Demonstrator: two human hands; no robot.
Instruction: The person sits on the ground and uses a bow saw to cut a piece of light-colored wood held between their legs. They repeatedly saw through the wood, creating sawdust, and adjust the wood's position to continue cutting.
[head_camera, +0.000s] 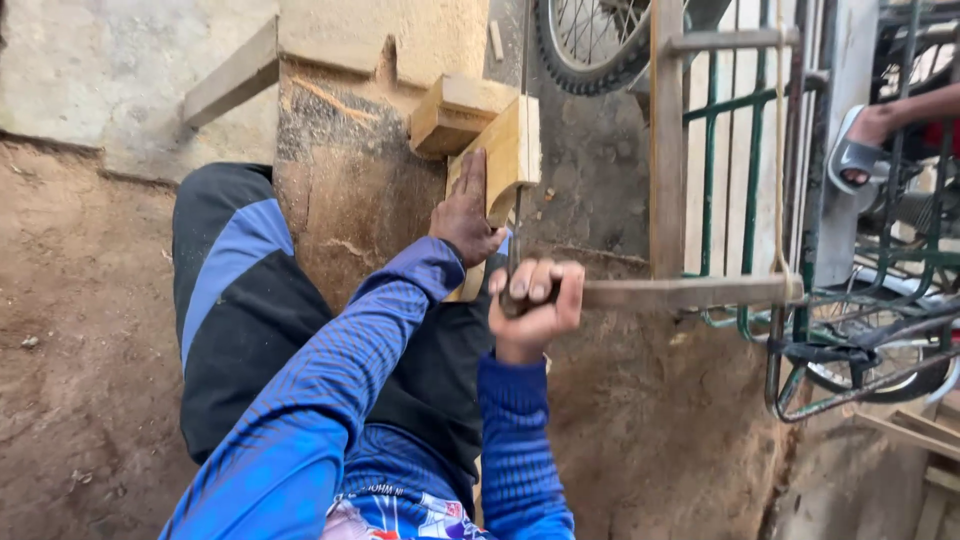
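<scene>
At the frame's centre, our left hand (466, 215) presses flat on the wooden board (500, 160), while our right hand (535, 295) grips the wooden frame saw (690, 292), its blade against the board.

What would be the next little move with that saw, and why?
Probably another short stroke along the cut. The right hand grips the frame saw at its lower end, its thin blade already sits in the wooden piece, and the left hand presses that piece flat. The cut looks unfinished, though how deep it runs is hard to tell.
</scene>
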